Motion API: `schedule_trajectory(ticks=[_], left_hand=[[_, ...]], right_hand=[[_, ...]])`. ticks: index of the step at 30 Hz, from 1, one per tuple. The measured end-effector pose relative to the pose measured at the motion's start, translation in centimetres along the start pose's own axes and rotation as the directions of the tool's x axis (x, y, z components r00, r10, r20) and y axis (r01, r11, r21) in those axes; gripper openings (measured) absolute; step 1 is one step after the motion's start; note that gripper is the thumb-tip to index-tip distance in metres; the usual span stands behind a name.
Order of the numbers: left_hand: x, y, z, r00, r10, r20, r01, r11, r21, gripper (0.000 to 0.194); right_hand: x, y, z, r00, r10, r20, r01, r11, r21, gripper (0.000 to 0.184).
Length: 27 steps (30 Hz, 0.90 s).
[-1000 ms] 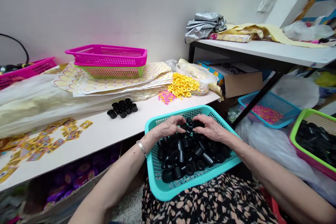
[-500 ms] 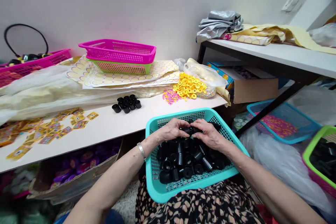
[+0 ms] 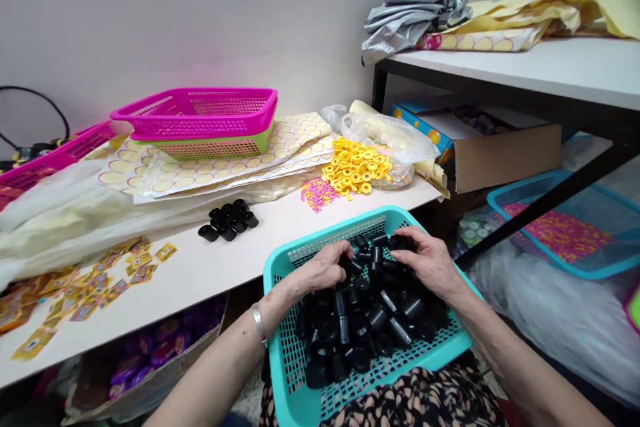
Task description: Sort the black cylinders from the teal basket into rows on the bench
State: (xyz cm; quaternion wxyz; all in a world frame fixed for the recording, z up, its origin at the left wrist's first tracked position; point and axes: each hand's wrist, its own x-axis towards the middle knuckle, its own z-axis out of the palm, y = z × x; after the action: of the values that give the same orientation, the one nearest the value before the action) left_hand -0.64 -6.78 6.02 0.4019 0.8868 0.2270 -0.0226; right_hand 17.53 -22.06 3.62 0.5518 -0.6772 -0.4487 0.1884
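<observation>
A turquoise plastic basket (image 3: 283, 367) rests on my lap, heaped with small black plastic cylinders (image 3: 360, 327), some with a hollow end showing. At its left far side my left hand (image 3: 325, 267) curls its fingers round a black cylinder, mostly hidden by the hand. My right hand (image 3: 425, 260), over the right far side, pinches another black cylinder (image 3: 403, 242) between thumb and fingers. Between the hands, more cylinders lie loose in the pile. On the white table, a small group of the same black cylinders (image 3: 227, 220) stands upright.
Yellow rings (image 3: 357, 167) and pink-yellow bits (image 3: 319, 193) lie beyond the basket. Printed packets (image 3: 95, 287) spread at left. A pink basket (image 3: 200, 123) sits on a green one. At right stand a shelf (image 3: 565, 73), a cardboard box (image 3: 507, 160) and a blue basket (image 3: 600, 267).
My hands were close together over the pile, fingertips meeting at black cylinders. Now they are apart, the left one lower and to the left, the right one to the right. The view has shifted.
</observation>
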Motion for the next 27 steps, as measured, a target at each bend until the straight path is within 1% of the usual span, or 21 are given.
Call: schedule_trajectory(ticks=[2, 3, 5, 6, 8, 10, 12, 13, 15, 18, 19, 20, 21, 23, 24, 25, 27], left_hand=[[0.8, 0.5, 0.3, 0.999, -0.047, 0.016, 0.045, 0.990, 0.132, 0.027], [1.3, 0.8, 0.5, 0.998, -0.054, 0.017, 0.051, 0.982, 0.179, 0.022], [2.4, 1.5, 0.8, 0.999, -0.044, -0.006, 0.044, 0.967, 0.250, 0.015], [2.9, 1.8, 0.9, 0.999, -0.030, -0.025, 0.036, 0.959, 0.281, 0.014], [4.1, 2.3, 1.2, 0.999, 0.039, -0.034, -0.023, 0.926, 0.376, 0.020], [5.2, 2.6, 1.5, 0.989, 0.144, 0.029, -0.138, 0.850, 0.508, 0.027], [6.0, 2.7, 1.9, 0.974, 0.209, 0.093, -0.221, 0.756, 0.616, 0.028], [6.3, 2.7, 2.1, 0.970, 0.220, 0.106, -0.235, 0.727, 0.645, 0.028], [6.6, 2.6, 2.3, 0.971, 0.218, 0.100, -0.229, 0.722, 0.653, 0.028], [6.4, 2.5, 2.0, 0.971, 0.212, 0.108, -0.232, 0.736, 0.636, 0.021], [6.1, 2.6, 1.7, 0.973, 0.205, 0.106, -0.227, 0.756, 0.614, 0.019], [5.9, 2.6, 1.5, 0.977, 0.189, 0.095, -0.210, 0.802, 0.559, 0.018], [5.5, 2.8, 1.2, 0.984, 0.164, 0.075, -0.180, 0.866, 0.467, 0.018], [4.7, 3.1, 0.7, 0.995, 0.098, 0.020, -0.100, 0.974, 0.201, 0.019], [4.4, 3.4, 0.5, 0.998, 0.067, -0.009, -0.066, 0.995, 0.069, 0.020], [4.1, 3.6, 0.4, 0.998, 0.044, -0.035, -0.045, 0.999, -0.024, 0.020], [3.6, 4.2, 0.3, 0.997, 0.041, -0.072, -0.046, 0.996, -0.071, 0.021]], right_hand=[[-0.6, 0.9, -0.2, 0.996, 0.093, 0.017, -0.094, 0.993, 0.078, 0.031], [-0.9, 1.2, -0.2, 0.992, 0.121, 0.033, -0.124, 0.987, 0.101, 0.031], [-1.4, 1.5, -0.1, 0.987, 0.150, 0.054, -0.156, 0.980, 0.127, 0.031], [-1.5, 1.5, 0.0, 0.986, 0.157, 0.060, -0.164, 0.977, 0.136, 0.031], [-1.6, 1.4, 0.0, 0.986, 0.156, 0.060, -0.163, 0.976, 0.147, 0.030], [-1.4, 1.3, -0.1, 0.989, 0.142, 0.042, -0.147, 0.978, 0.149, 0.030], [-1.1, 1.3, -0.2, 0.992, 0.126, 0.023, -0.128, 0.980, 0.155, 0.030], [-1.0, 1.4, -0.2, 0.992, 0.121, 0.021, -0.122, 0.979, 0.160, 0.030], [-0.9, 1.3, -0.3, 0.992, 0.120, 0.029, -0.123, 0.978, 0.168, 0.031], [-0.9, 1.0, -0.4, 0.993, 0.118, 0.010, -0.118, 0.983, 0.138, 0.030], [-0.9, 0.7, -0.5, 0.995, 0.102, -0.006, -0.100, 0.987, 0.121, 0.029], [-1.0, 0.4, -0.6, 0.997, 0.075, -0.017, -0.073, 0.992, 0.104, 0.027], [-1.0, 0.1, -0.6, 0.999, 0.041, -0.018, -0.039, 0.995, 0.089, 0.026], [-1.1, -0.4, -0.7, 0.999, -0.034, 0.009, 0.033, 0.997, 0.075, 0.025], [-1.2, -0.7, -0.6, 0.997, -0.067, 0.030, 0.064, 0.995, 0.073, 0.025], [-1.2, -0.9, -0.6, 0.994, -0.095, 0.051, 0.092, 0.993, 0.069, 0.025], [-1.3, -1.1, -0.4, 0.987, -0.141, 0.078, 0.137, 0.989, 0.053, 0.026]])
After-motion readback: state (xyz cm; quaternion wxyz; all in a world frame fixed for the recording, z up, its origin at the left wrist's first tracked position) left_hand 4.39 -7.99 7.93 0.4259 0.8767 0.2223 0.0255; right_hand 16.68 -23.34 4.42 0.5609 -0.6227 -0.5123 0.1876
